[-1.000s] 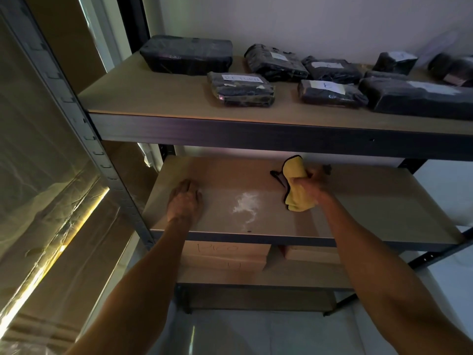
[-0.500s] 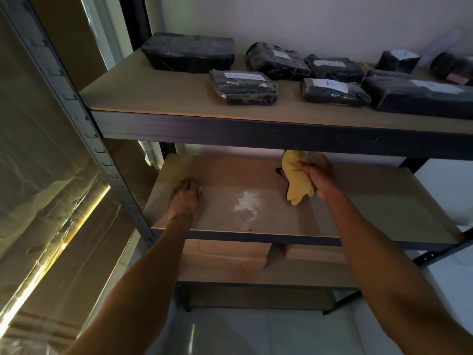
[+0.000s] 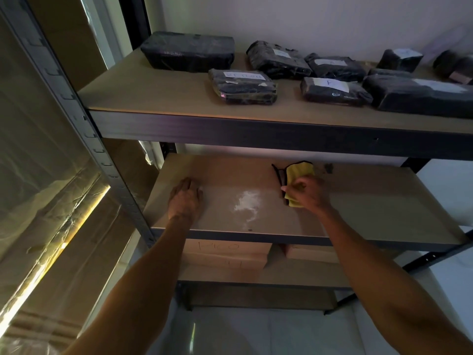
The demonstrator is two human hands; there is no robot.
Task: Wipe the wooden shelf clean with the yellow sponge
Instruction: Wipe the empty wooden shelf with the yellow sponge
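Barely begun: white powder lay unwiped near the front edge of the shelf, right hand clutched the yellow sponge beside it, left hand pressed flat

An upper board carries black-wrapped packages: a long unlabelled package at its left rear, a labelled package near its front middle, and others further right. Just left of the board stands a grey slotted upright, with plastic-wrapped cartons beyond it. Well below the board, 2 cardboard boxes lie side by side.
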